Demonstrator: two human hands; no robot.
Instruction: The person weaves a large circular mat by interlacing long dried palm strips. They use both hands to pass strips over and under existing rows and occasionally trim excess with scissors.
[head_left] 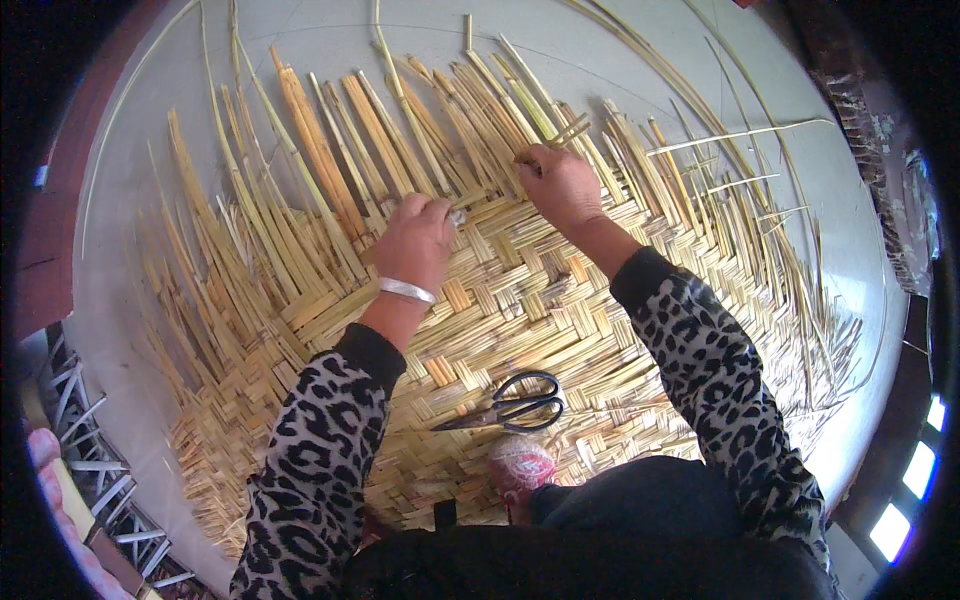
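Note:
A large woven mat point(520, 310) of flat yellow straw strips lies on a grey floor, with loose strip ends point(330, 150) fanning out past its far edge. My left hand point(415, 240), with a silver bangle at the wrist, pinches strips at the woven edge. My right hand point(560, 185) grips a strip a little farther right, at the same edge. Both forearms are in leopard-print sleeves. Black-handled scissors point(510, 405) lie shut on the mat near my knees.
A foot in a red patterned sock point(520, 465) rests on the mat's near edge. Long thin loose strips point(740, 135) lie on the grey floor point(850, 220) at the right. A metal rack point(90, 470) stands at the lower left.

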